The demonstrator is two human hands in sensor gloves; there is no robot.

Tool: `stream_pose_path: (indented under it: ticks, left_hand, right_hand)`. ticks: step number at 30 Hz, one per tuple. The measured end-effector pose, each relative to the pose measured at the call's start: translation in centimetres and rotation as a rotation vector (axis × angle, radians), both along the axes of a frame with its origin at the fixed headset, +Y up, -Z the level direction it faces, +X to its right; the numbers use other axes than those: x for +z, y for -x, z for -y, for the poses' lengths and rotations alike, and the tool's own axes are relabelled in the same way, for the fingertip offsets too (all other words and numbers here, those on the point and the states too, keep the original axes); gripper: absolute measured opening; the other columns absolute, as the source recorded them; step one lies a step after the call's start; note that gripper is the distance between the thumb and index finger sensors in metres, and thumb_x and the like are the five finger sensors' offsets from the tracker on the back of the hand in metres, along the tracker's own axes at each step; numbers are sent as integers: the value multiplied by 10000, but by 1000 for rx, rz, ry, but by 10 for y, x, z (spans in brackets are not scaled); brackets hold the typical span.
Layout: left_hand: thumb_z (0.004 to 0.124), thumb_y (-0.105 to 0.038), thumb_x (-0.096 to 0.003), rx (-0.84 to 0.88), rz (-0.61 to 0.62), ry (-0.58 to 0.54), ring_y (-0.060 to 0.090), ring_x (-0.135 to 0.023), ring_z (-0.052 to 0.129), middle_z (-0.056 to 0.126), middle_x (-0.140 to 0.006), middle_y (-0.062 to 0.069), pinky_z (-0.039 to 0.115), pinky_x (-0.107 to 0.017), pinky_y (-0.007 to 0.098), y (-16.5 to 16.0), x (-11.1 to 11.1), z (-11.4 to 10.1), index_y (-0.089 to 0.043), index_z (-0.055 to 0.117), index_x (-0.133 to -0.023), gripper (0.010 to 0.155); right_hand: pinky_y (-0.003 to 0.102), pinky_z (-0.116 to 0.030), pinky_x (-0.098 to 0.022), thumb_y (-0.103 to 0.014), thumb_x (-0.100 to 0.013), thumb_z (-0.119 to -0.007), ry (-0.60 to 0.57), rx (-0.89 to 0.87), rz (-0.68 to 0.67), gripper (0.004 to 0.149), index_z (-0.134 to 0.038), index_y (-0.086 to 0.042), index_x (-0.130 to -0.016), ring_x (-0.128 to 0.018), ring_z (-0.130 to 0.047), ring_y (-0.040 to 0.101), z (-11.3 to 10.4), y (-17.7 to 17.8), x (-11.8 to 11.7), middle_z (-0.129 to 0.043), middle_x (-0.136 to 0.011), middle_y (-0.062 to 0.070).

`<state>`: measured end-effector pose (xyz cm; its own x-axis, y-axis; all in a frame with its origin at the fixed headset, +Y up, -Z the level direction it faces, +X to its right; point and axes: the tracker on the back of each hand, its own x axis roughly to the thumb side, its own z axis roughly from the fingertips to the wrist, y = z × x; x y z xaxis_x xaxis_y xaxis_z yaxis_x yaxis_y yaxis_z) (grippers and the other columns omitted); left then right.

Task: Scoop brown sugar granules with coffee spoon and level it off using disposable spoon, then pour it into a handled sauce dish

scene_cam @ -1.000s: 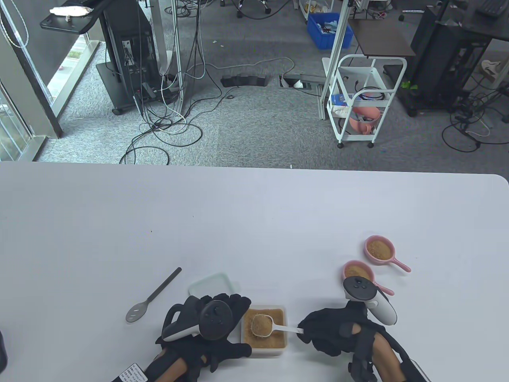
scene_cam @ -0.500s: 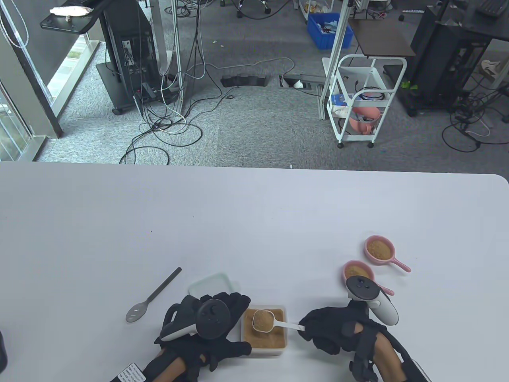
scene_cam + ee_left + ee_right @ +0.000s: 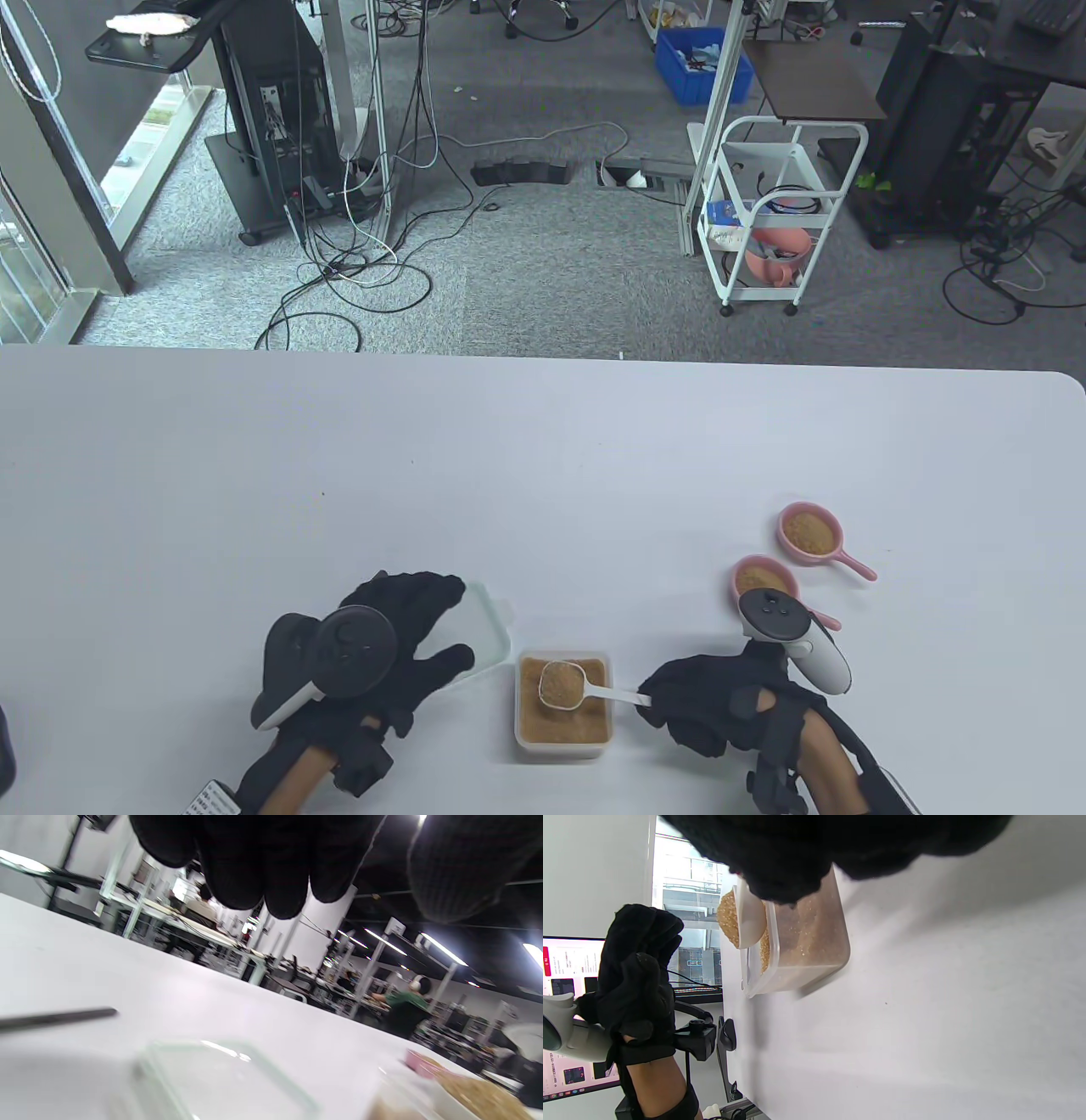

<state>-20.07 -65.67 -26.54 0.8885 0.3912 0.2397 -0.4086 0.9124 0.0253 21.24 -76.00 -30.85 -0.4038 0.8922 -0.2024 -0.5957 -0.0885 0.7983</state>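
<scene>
My right hand (image 3: 652,705) pinches the handle of the white coffee spoon (image 3: 562,683). Its bowl is heaped with brown sugar and hovers over the clear sugar container (image 3: 563,745). The right wrist view shows that spoon (image 3: 742,918) just above the container (image 3: 801,942). My left hand (image 3: 437,628) is spread flat and holds nothing, hovering over the clear lid (image 3: 488,628) left of the container. The grey disposable spoon is hidden under that hand in the table view. Its handle (image 3: 59,1017) lies on the table in the left wrist view. Two pink handled sauce dishes (image 3: 810,531) (image 3: 762,579) hold sugar at the right.
The white table (image 3: 543,458) stretches far and wide beyond the objects. The nearer pink dish sits just behind my right hand's tracker (image 3: 793,641). A dark object (image 3: 5,751) shows at the table's left front edge.
My left hand has left the container's side and swung left and away, over the lid and the grey spoon. The right hand lifted the heaped spoon slightly and now holds it still.
</scene>
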Motion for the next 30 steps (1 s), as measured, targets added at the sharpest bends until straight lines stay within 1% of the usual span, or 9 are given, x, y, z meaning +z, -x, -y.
stream_pose_path:
  ticks: [1,2,4,8,12,15,20,24,30]
  left_hand:
    - [785,-715,-405,-8,-24,-10,236,-1043,796,732,-1091,-134,601,-817,512,5,-1,-1,-429,652,-1071,737]
    - [790,-714,-402,-36,-83,-18,233,-1031,809,745,-1080,-138,610,-812,511,17,-3,-3,-429,667,-1064,731]
    - [803,-705,-402,-77,-157,-14,226,-1012,829,767,-1060,-139,623,-806,507,32,-6,-3,-429,691,-1050,713]
    - [837,-677,-399,-141,-307,11,196,-944,893,846,-973,-157,666,-784,492,60,-15,1,-443,783,-977,626]
    - [858,-660,-398,-228,-386,100,189,-897,924,887,-918,-154,687,-767,490,75,-26,15,-435,833,-932,580]
    - [867,-658,-394,-327,-444,198,183,-863,948,914,-878,-154,701,-751,492,80,-35,30,-433,870,-895,550]
    - [873,-657,-392,-424,-467,304,199,-844,957,930,-856,-150,705,-743,496,78,-44,50,-424,895,-875,536]
    - [869,-662,-392,-465,-469,336,207,-853,951,925,-867,-149,703,-745,499,74,-49,59,-423,897,-876,541]
    - [869,-679,-386,-512,-483,350,192,-864,952,926,-874,-152,701,-743,504,69,-50,64,-418,920,-857,541]
  right_hand:
    - [521,-760,-410,-345,-517,-747,-1,0,-1,449,-834,-81,-869,-226,-922,231,0,0,0,-959,-445,-12]
    - [521,-760,-410,-345,-516,-748,-2,0,0,449,-835,-81,-869,-226,-922,231,0,0,0,-959,-444,-12]
    - [521,-760,-411,-345,-517,-748,-5,2,1,448,-834,-81,-869,-226,-922,231,0,0,0,-959,-445,-11]
    - [522,-759,-410,-345,-517,-749,-8,7,1,449,-834,-80,-869,-227,-922,232,0,-1,0,-960,-445,-9]
    - [522,-759,-411,-346,-518,-749,-14,13,1,449,-834,-80,-870,-226,-922,233,0,0,0,-960,-445,-9]
    - [523,-759,-411,-345,-518,-750,-16,15,0,450,-833,-78,-871,-227,-922,234,0,0,0,-960,-446,-8]
    - [523,-759,-411,-345,-519,-750,-19,17,1,449,-833,-80,-871,-227,-922,234,0,-1,0,-960,-446,-8]
    - [523,-759,-411,-346,-519,-750,-21,20,1,449,-835,-79,-869,-226,-922,234,0,-1,0,-961,-446,-8]
    - [524,-759,-411,-345,-519,-751,-22,27,-1,449,-834,-78,-869,-226,-922,235,0,-1,1,-961,-445,-6]
